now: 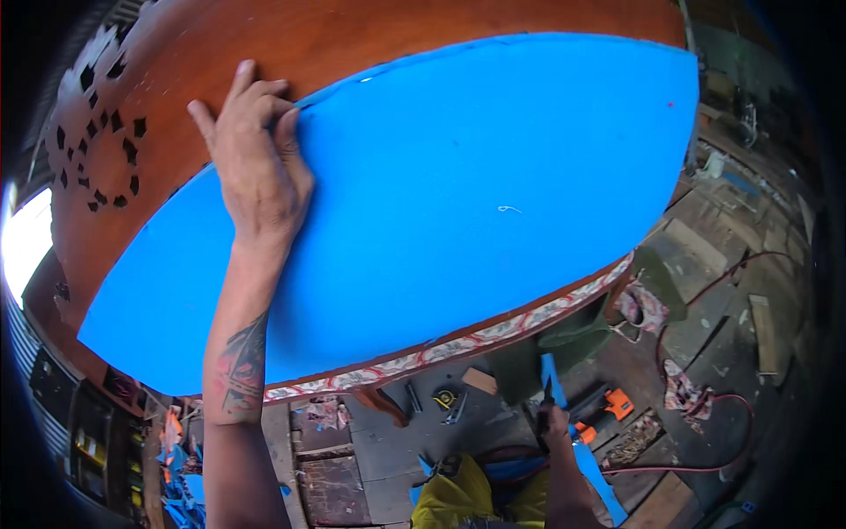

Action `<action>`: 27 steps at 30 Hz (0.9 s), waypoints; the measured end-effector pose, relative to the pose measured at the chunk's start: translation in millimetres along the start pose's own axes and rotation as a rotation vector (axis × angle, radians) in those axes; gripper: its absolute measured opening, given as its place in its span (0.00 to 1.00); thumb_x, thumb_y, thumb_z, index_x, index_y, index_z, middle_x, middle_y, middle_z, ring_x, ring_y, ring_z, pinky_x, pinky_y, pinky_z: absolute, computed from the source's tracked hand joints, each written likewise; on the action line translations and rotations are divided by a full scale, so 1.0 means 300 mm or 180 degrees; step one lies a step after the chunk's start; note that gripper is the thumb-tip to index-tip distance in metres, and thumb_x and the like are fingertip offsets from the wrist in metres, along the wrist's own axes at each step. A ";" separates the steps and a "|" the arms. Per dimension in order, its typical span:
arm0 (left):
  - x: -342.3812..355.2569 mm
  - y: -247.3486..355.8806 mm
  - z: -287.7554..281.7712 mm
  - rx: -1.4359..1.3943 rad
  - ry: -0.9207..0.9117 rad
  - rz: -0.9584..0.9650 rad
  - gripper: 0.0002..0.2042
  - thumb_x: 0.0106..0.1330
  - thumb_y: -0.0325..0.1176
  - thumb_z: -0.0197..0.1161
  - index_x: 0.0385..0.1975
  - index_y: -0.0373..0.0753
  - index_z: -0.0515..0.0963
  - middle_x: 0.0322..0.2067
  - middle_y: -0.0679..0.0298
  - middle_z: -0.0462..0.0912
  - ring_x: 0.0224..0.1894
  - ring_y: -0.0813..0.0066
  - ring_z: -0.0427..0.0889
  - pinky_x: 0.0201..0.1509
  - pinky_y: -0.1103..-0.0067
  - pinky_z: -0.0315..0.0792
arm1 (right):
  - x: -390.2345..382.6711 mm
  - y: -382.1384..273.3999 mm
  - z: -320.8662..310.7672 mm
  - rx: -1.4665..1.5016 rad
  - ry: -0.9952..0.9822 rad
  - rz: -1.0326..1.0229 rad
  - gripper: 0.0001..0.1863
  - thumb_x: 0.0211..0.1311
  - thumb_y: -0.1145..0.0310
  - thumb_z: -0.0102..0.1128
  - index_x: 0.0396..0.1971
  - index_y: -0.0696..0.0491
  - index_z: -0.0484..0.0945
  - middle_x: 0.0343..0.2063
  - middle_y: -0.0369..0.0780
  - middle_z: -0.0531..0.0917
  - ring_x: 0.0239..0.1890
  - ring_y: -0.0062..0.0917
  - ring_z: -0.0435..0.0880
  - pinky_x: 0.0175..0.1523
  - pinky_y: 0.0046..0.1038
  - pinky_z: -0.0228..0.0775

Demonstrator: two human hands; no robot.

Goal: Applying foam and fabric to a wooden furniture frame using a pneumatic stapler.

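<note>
A large blue foam sheet [476, 203] with pointed ends lies on the reddish-brown wooden seat [379, 40], along a curved line of the wood. My left hand [260, 163] is at its upper left edge, thumb and index finger pinched at the rim while the other fingers spread over the wood. Low on the right, my right hand [555, 421] is closed around something dark that I cannot make out. Beside it, a narrow blue strip [597, 480] runs down past an orange and black tool [619, 404] on the floor.
Patterned fabric [458, 342] trims the seat's near edge, above a carved wooden leg [383, 406]. A tape measure [443, 399], wood pieces [480, 380] and a red hose [736, 401] lie on the floor. Blue scraps [185, 485] are heaped at lower left. Pierced carving [106, 159] rises at left.
</note>
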State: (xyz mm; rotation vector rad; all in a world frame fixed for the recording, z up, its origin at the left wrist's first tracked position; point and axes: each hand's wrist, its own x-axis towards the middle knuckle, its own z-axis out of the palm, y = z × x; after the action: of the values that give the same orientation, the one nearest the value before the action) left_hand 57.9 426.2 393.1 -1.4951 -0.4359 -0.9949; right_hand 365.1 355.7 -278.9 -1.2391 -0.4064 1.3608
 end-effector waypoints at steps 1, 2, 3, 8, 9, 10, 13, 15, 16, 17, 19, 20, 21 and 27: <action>-0.005 -0.001 -0.019 -0.0135 -0.0116 -0.0086 0.06 0.73 0.21 0.54 0.46 0.37 0.69 0.50 0.55 0.81 0.65 0.51 0.76 0.76 0.46 0.44 | -0.110 -0.088 0.063 0.0309 -0.0018 -0.0400 0.07 0.57 0.68 0.72 0.29 0.52 0.81 0.23 0.33 0.79 0.26 0.21 0.80 0.30 0.28 0.71; -0.007 -0.005 -0.038 -0.0622 -0.0076 -0.0044 0.05 0.70 0.22 0.58 0.42 0.37 0.71 0.48 0.55 0.82 0.62 0.52 0.78 0.76 0.46 0.45 | -0.195 -0.213 0.120 0.0821 0.0138 0.0163 0.08 0.58 0.68 0.72 0.31 0.53 0.82 0.25 0.33 0.80 0.27 0.20 0.80 0.32 0.27 0.72; -0.015 -0.006 -0.072 -0.0817 -0.0275 0.0086 0.04 0.68 0.23 0.60 0.37 0.37 0.72 0.47 0.55 0.83 0.61 0.52 0.79 0.76 0.47 0.46 | -0.295 -0.316 0.198 0.0692 0.0154 -0.0132 0.08 0.63 0.67 0.69 0.29 0.52 0.80 0.25 0.33 0.80 0.25 0.20 0.78 0.30 0.26 0.68; 0.008 -0.032 -0.169 -0.1131 -0.0390 0.0570 0.13 0.59 0.32 0.70 0.19 0.40 0.72 0.50 0.59 0.83 0.59 0.60 0.80 0.77 0.52 0.49 | -0.678 -0.813 0.517 0.0751 -0.1231 -0.1191 0.09 0.69 0.70 0.61 0.36 0.62 0.80 0.35 0.44 0.85 0.38 0.29 0.86 0.42 0.27 0.78; 0.025 -0.041 -0.157 -0.0764 -0.0232 0.0152 0.11 0.59 0.35 0.71 0.21 0.41 0.76 0.53 0.60 0.83 0.62 0.62 0.77 0.78 0.53 0.48 | -0.717 -0.899 0.578 0.0410 -0.1504 -0.1516 0.11 0.70 0.68 0.62 0.40 0.63 0.81 0.37 0.43 0.86 0.40 0.26 0.86 0.43 0.26 0.78; 0.042 -0.063 -0.154 -0.0808 -0.0185 0.0058 0.11 0.59 0.35 0.71 0.21 0.41 0.76 0.53 0.60 0.83 0.62 0.62 0.77 0.78 0.53 0.48 | -0.755 -0.973 0.637 0.0080 -0.1871 -0.1925 0.15 0.71 0.66 0.62 0.44 0.64 0.82 0.38 0.43 0.87 0.41 0.23 0.87 0.44 0.25 0.78; 0.075 -0.108 -0.144 -0.0246 -0.0559 -0.0433 0.37 0.61 0.50 0.69 0.72 0.60 0.65 0.76 0.55 0.52 0.79 0.53 0.44 0.79 0.51 0.33 | -0.855 -1.116 0.821 -0.0238 -0.1949 -0.2703 0.17 0.71 0.62 0.61 0.43 0.64 0.83 0.34 0.41 0.87 0.34 0.21 0.84 0.38 0.26 0.76; 0.082 -0.109 -0.137 -0.0167 -0.0535 -0.0454 0.36 0.61 0.51 0.69 0.72 0.60 0.65 0.76 0.55 0.51 0.80 0.52 0.43 0.80 0.52 0.31 | -0.891 -1.192 0.930 -0.0257 -0.1846 -0.2947 0.18 0.71 0.61 0.62 0.39 0.64 0.83 0.30 0.39 0.86 0.30 0.18 0.82 0.34 0.26 0.73; 0.084 -0.103 -0.135 -0.0091 -0.0526 -0.0478 0.36 0.62 0.53 0.68 0.72 0.61 0.65 0.77 0.55 0.51 0.80 0.52 0.42 0.80 0.52 0.29 | -0.898 -1.233 0.970 -0.0758 -0.1753 -0.3156 0.19 0.70 0.59 0.63 0.34 0.64 0.82 0.25 0.38 0.83 0.26 0.18 0.77 0.31 0.27 0.69; 0.088 -0.096 -0.134 -0.0097 -0.0533 -0.0479 0.36 0.62 0.53 0.68 0.72 0.61 0.65 0.77 0.55 0.51 0.80 0.52 0.42 0.80 0.52 0.29 | -0.907 -1.263 1.007 -0.1258 -0.1650 -0.3354 0.21 0.69 0.57 0.65 0.29 0.63 0.81 0.19 0.37 0.80 0.22 0.17 0.72 0.28 0.29 0.65; 0.097 -0.078 -0.137 -0.0202 -0.0223 -0.0649 0.29 0.61 0.49 0.70 0.65 0.62 0.74 0.73 0.61 0.61 0.78 0.58 0.52 0.80 0.56 0.29 | -0.923 -1.294 1.075 -0.1337 -0.1514 -0.3278 0.23 0.67 0.56 0.66 0.25 0.63 0.79 0.16 0.37 0.76 0.21 0.17 0.68 0.26 0.31 0.62; 0.099 -0.071 -0.144 -0.0208 -0.0235 -0.0656 0.29 0.61 0.49 0.70 0.65 0.62 0.74 0.73 0.61 0.61 0.78 0.58 0.52 0.80 0.56 0.29 | -0.928 -1.302 1.101 -0.1450 -0.1353 -0.3169 0.25 0.66 0.55 0.67 0.21 0.63 0.76 0.13 0.37 0.72 0.19 0.18 0.65 0.25 0.32 0.60; 0.102 -0.068 -0.154 -0.0203 -0.0591 -0.0843 0.33 0.58 0.45 0.69 0.67 0.56 0.71 0.75 0.54 0.52 0.79 0.52 0.45 0.80 0.54 0.29 | -0.930 -1.310 1.121 -0.1452 -0.1339 -0.3153 0.24 0.65 0.56 0.67 0.18 0.62 0.76 0.12 0.38 0.72 0.18 0.19 0.66 0.24 0.33 0.60; 0.108 -0.065 -0.177 -0.0181 -0.0920 -0.0951 0.36 0.55 0.41 0.68 0.69 0.50 0.68 0.77 0.46 0.44 0.80 0.46 0.38 0.80 0.52 0.29 | -0.919 -1.314 1.174 -0.1463 -0.1224 -0.3022 0.22 0.66 0.60 0.66 0.17 0.61 0.76 0.12 0.38 0.73 0.17 0.19 0.68 0.23 0.32 0.59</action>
State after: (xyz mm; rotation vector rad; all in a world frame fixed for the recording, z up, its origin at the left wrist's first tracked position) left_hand 43.7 371.3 425.3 -1.6641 -0.8638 -1.0300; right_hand 200.8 361.4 294.1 -0.9070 -1.4333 0.6659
